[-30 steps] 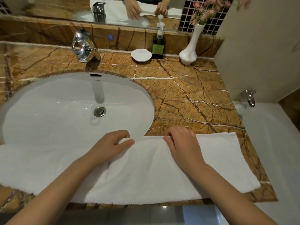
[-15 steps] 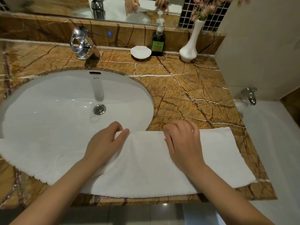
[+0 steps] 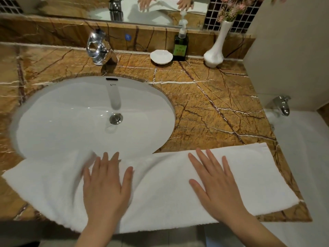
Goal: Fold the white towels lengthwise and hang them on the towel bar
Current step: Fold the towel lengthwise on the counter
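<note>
A white towel [image 3: 160, 184] lies folded into a long strip along the front edge of the brown marble counter [image 3: 213, 107], its left part over the near rim of the sink. My left hand [image 3: 106, 186] lies flat on the towel's middle left, fingers spread. My right hand [image 3: 215, 182] rests flat on the towel further right, fingers apart too. Neither hand grips the cloth. No towel bar is in view.
A white oval sink [image 3: 89, 113] with a chrome faucet [image 3: 99, 49] fills the left of the counter. At the back stand a white soap dish [image 3: 161, 57], a dark soap dispenser [image 3: 180, 45] and a white vase [image 3: 214, 50]. A bathtub tap [image 3: 282, 104] is at right.
Both hands let go of the towel's far edge and now lie flat and spread on it. The towel's left part has shifted and is blurred beside my left hand.
</note>
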`<state>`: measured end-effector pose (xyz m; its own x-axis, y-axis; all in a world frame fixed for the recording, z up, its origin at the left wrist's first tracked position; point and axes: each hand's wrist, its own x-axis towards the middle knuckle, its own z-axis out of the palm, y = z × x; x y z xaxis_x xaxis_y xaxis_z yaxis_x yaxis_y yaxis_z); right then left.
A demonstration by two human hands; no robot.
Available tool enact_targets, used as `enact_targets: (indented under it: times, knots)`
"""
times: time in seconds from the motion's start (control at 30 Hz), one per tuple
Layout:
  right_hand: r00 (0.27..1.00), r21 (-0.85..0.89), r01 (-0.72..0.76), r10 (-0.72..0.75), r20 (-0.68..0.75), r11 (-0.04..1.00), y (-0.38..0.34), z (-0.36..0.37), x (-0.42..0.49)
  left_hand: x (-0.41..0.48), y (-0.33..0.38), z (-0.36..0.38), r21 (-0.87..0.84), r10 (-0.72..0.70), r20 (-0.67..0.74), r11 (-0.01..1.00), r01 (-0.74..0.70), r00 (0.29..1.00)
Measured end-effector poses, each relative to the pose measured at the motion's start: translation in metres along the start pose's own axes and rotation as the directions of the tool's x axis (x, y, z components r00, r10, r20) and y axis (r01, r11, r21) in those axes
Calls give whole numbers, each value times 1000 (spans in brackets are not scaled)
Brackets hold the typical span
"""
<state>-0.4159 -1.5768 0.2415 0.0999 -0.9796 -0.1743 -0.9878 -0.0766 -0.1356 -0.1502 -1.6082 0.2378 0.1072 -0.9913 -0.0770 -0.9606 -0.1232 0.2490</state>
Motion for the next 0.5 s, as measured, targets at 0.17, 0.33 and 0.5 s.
enact_targets:
  times: [0.17,0.33,0.5]
  knots:
    - [1000,-30,-7,8,27,1000,10,0,-4,-17,1,2,-18,-98,-9,995,98,995]
    - [1000,-52,-6,8,27,999,12,1,-4,7,-33,-31,-36,-20,-163,999,15,986]
    - [1000,-12,-18,18,23,1000,9,-4,-6,35,-114,-64,-118,-240,-177,968,222,954]
